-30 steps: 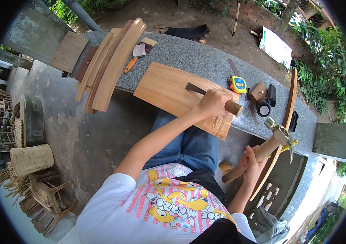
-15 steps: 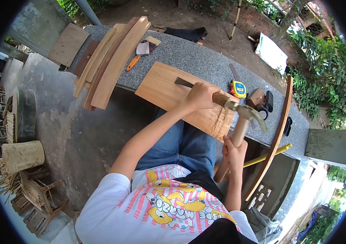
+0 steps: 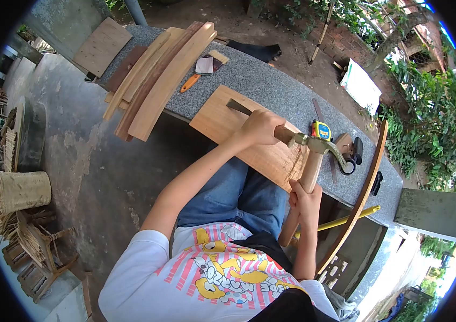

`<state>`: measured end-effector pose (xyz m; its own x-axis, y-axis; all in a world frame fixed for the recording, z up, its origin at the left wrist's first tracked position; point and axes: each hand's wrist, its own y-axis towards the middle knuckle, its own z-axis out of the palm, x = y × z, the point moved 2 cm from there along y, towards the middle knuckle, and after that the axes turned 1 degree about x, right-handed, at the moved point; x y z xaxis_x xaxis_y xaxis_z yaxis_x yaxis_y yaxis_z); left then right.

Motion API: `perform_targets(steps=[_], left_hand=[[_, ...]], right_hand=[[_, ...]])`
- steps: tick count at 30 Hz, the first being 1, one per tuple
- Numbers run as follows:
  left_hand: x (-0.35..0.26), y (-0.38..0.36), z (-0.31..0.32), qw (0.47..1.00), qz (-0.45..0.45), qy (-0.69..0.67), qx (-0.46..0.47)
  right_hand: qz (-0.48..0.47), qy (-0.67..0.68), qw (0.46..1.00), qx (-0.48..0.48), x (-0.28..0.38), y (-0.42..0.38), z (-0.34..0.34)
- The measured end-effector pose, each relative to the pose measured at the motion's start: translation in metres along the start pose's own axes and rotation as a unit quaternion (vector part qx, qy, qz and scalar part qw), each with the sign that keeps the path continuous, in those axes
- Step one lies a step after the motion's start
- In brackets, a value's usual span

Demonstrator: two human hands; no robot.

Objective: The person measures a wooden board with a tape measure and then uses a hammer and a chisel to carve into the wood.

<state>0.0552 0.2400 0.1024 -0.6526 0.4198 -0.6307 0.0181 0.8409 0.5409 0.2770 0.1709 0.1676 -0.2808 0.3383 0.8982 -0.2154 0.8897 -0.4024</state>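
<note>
My left hand [image 3: 260,127] is wrapped round a chisel, its flat metal blade [image 3: 237,107] pointing up and left over a wooden board [image 3: 220,115]. The chisel's wooden handle sticks out on the right of the fist. In my right hand [image 3: 307,199] is the wooden shaft of a claw hammer [image 3: 316,146], whose head is at the end of the chisel handle. The board lies partly on the stone bench and partly over my lap, with rough carved marks near its right end.
Curved wooden strips [image 3: 171,80] lie at the bench's left, by an orange-handled brush [image 3: 190,83]. A tape measure [image 3: 321,130], a ruler [image 3: 318,111] and a dark tool [image 3: 357,151] are on the granite bench [image 3: 271,80]. A long curved strip [image 3: 357,206] leans at the right.
The view has shifted slightly. The hammer head has come nearer the end of the chisel handle. Both hands keep their grips.
</note>
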Motion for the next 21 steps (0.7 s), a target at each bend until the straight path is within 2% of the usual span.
perform_targets(steps=[5, 8, 14, 18, 21], left_hand=[[0.006, -0.005, -0.017, 1.0, -0.002, -0.005, -0.017], [0.005, -0.002, -0.02, 0.999, -0.002, -0.019, -0.049], [0.023, -0.016, -0.035, 0.999, -0.008, 0.046, -0.023], [0.018, -0.008, -0.03, 0.998, -0.016, 0.064, -0.004], [-0.008, 0.012, 0.003, 0.999, -0.013, 0.033, -0.002]], right_hand=[[-0.046, 0.042, 0.998, -0.032, 0.026, -0.013, -0.004], [-0.043, 0.017, 0.999, 0.003, 0.019, -0.003, 0.004], [-0.009, -0.056, 0.995, 0.08, 0.003, 0.013, 0.009], [0.004, -0.05, 0.998, 0.036, -0.002, -0.009, -0.024], [0.0, -0.015, 1.0, -0.008, -0.007, -0.031, -0.055]])
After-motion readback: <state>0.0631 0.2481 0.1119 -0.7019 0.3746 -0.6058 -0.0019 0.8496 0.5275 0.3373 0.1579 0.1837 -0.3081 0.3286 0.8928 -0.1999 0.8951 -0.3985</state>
